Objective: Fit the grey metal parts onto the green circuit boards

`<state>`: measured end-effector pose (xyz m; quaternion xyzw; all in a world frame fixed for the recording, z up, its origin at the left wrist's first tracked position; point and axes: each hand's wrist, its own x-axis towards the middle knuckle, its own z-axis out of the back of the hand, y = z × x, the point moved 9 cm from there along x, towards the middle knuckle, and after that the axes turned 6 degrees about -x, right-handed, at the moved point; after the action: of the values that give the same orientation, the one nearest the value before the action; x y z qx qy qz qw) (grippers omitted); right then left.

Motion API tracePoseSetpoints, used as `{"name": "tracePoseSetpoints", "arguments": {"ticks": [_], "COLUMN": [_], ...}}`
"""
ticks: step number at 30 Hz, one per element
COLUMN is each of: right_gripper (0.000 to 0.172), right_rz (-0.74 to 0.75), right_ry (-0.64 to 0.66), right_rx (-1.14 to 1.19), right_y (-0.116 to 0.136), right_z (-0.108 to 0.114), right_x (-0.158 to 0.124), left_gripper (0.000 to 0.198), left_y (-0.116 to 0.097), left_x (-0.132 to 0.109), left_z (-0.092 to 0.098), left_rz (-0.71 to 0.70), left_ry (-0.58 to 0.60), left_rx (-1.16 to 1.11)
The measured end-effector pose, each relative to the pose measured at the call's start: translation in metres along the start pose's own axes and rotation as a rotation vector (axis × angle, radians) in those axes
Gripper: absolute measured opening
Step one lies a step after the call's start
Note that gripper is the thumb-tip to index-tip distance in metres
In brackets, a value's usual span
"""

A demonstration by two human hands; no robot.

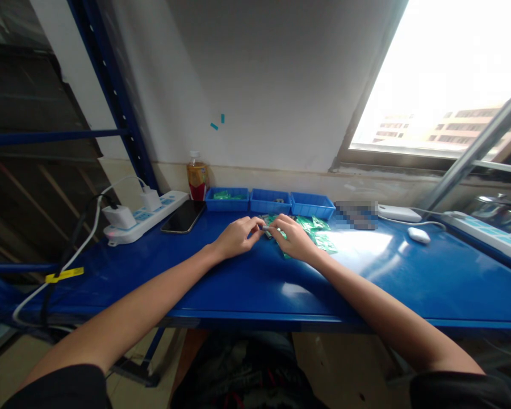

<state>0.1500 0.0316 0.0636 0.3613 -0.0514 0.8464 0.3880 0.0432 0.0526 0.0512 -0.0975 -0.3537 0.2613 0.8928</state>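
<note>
A small grey oblong part [266, 228] is pinched between left hand [236, 237] and right hand [293, 238]. Its long axis is held left to right.

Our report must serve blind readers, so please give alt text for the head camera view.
A person's left hand and right hand pinch a small grey part between them at a blue table, beside loose green packets. Behind stand three blue trays, a phone, a power strip and a drink bottle.

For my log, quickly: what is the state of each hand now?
Left hand: closed, pinching a small part.
Right hand: closed, pinching the same small part.
</note>
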Motion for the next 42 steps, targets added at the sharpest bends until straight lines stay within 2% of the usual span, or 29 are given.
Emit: {"name": "tracePoseSetpoints", "arguments": {"ticks": [5,9,14,17,20,23,26,28,32,35,38,42], "right_gripper": [0.027,0.013,0.010,0.011,0.014,0.022,0.037,0.041,0.037,0.033,0.029,0.025], "right_rz": [-0.001,-0.009,-0.001,-0.061,-0.229,-0.406,-0.494,-0.471,-0.338,-0.273,-0.249,-0.192], "right_ry": [0.012,0.003,-0.005,-0.038,-0.068,-0.045,-0.020,-0.005,0.054,0.109,0.140,0.137], "right_rx": [-0.022,0.006,-0.053,-0.194,-0.316,-0.414,-0.449,-0.428,-0.368,-0.330,-0.293,-0.251], "right_y": [-0.001,-0.001,-0.004,-0.026,-0.068,-0.106,-0.120,-0.112,-0.078,-0.060,-0.050,-0.036], "right_z": [-0.002,-0.001,-0.001,0.004,0.010,0.012,0.011,0.009,0.005,0.001,-0.006,-0.013], "right_x": [0.001,0.000,0.001,0.011,0.028,0.044,0.048,0.044,0.023,0.007,0.001,0.002], "left_gripper": [0.019,0.017,0.017,0.015,0.013,0.015,0.018,0.024,0.035,0.039,0.029,0.021], "left_y": [-0.005,-0.005,0.000,0.009,0.022,0.032,0.040,0.045,0.056,0.069,0.079,0.067], "left_x": [0.001,0.001,0.002,0.002,0.003,0.005,0.010,0.014,0.020,0.024,0.024,0.019], "left_z": [0.003,0.006,0.007,0.013,0.019,0.018,0.010,0.006,-0.001,-0.017,-0.028,-0.021], "left_rz": [-0.013,-0.010,0.004,0.033,0.082,0.091,0.097,0.114,0.117,0.155,0.236,0.251], "left_ry": [-0.006,-0.029,-0.046,-0.123,-0.176,-0.154,-0.081,-0.047,-0.046,0.067,0.140,0.084], "left_rx": [0.012,0.047,0.066,0.122,0.171,0.193,0.214,0.212,0.213,0.217,0.208,0.174]}}
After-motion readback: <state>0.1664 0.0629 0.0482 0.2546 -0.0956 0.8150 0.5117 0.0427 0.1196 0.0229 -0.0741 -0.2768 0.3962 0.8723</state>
